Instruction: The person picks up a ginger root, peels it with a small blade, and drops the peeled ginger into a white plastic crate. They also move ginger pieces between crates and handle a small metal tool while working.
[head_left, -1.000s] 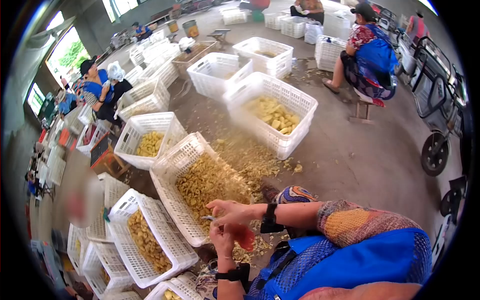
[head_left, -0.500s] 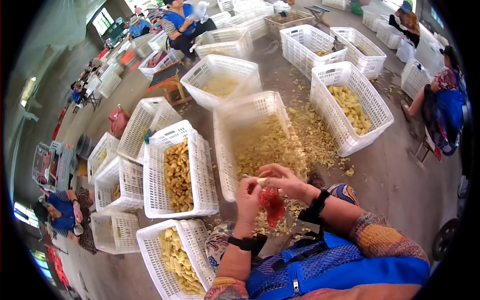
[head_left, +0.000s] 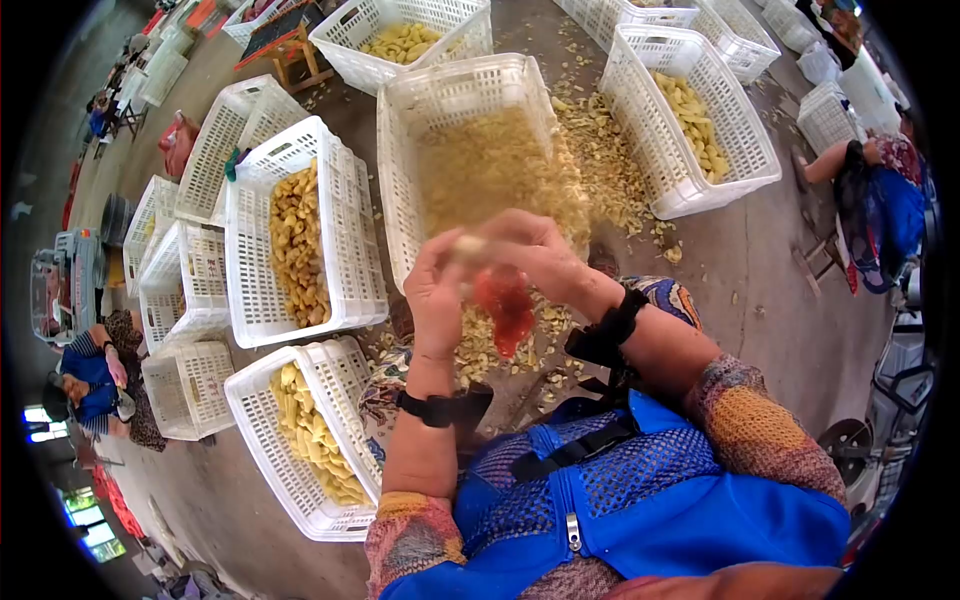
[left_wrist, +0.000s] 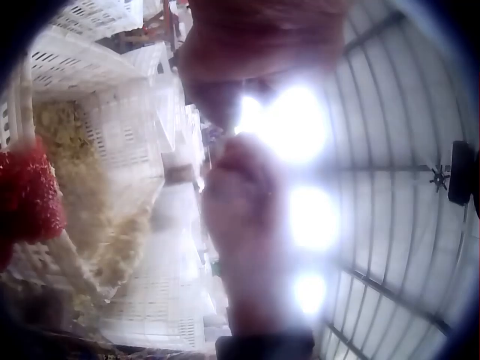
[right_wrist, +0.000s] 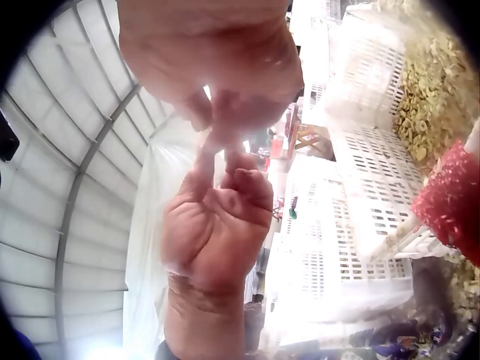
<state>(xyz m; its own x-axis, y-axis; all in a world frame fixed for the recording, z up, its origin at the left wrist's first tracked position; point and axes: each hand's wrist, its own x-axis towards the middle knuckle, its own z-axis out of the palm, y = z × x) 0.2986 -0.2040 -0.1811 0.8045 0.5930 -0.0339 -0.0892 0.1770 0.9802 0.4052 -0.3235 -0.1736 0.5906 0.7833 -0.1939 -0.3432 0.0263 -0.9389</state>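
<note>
My left hand (head_left: 434,300) pinches a pale piece of ginger (head_left: 468,244) at the fingertips. From the other side, the curled fingers of my right hand (head_left: 545,258) meet it; motion blur hides the small metal tool there. In the right wrist view the left palm (right_wrist: 217,225) faces the camera, below the nearer right hand (right_wrist: 214,60). Both hands are over the near end of a white crate (head_left: 390,200) of peelings and small pieces. Red mesh (head_left: 505,310) hangs just below the hands; the left wrist view shows the red mesh (left_wrist: 30,195) at the crate's rim.
Left stands a crate (head_left: 240,250) of brown unpeeled ginger, with a crate (head_left: 260,440) of yellow peeled pieces nearer. More peeled ginger fills a crate (head_left: 640,140) at right and one behind (head_left: 350,45). Scraps (head_left: 620,170) litter the floor. A seated person (head_left: 880,200) is at right.
The head view has turned left and down, moving crates across the picture. Both hands stay together at the ginger. A silver tool tip seen earlier by the fingers is now lost in blur.
</note>
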